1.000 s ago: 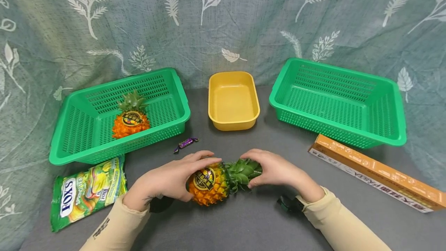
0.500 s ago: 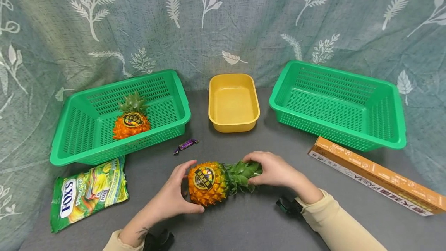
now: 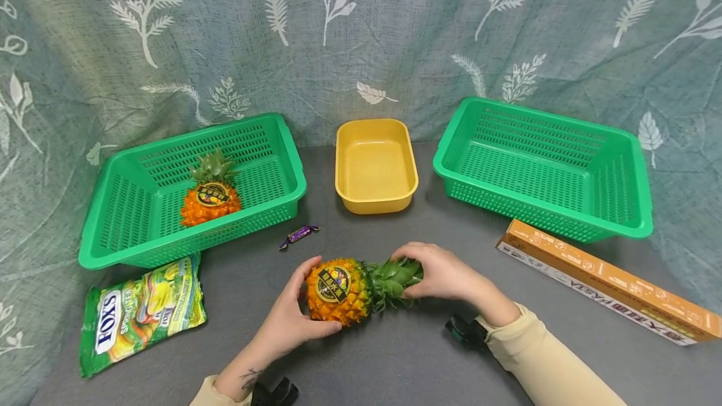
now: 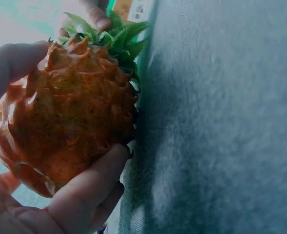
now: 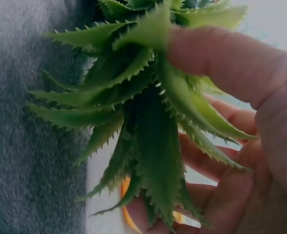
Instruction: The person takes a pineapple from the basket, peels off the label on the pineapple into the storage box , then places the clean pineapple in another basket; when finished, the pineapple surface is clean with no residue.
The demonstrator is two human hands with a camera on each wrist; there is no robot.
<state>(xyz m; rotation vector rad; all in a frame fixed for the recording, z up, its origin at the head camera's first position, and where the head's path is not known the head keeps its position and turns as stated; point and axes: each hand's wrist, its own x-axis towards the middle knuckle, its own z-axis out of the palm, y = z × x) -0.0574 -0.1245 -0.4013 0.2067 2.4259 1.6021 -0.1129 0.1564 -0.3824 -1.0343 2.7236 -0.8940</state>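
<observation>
A small orange pineapple [image 3: 352, 296] with a black round sticker lies on its side at the front middle of the table, crown to the right. My left hand [image 3: 290, 316] holds its base, thumb on the near side and fingers on the far side. The left wrist view shows fingers and thumb around the spiky orange body [image 4: 80, 107]. My right hand [image 3: 442, 274] grips the leafy crown [image 5: 148, 112], its thumb pressing the leaves in the right wrist view. A second pineapple [image 3: 211, 199] lies in the left green basket [image 3: 259, 224].
A yellow tub [image 3: 376, 202] stands at the back middle. To its right is another green basket [image 3: 541, 202], with a long orange pasta box [image 3: 603, 281] in front. At left lie a green FOX'S candy bag [image 3: 143, 315] and a purple-wrapped candy [image 3: 299, 237].
My left hand has shifted from over the pineapple's top to around its base, thumb now on the near side. The pineapple has turned slightly, and my right hand stays on the crown.
</observation>
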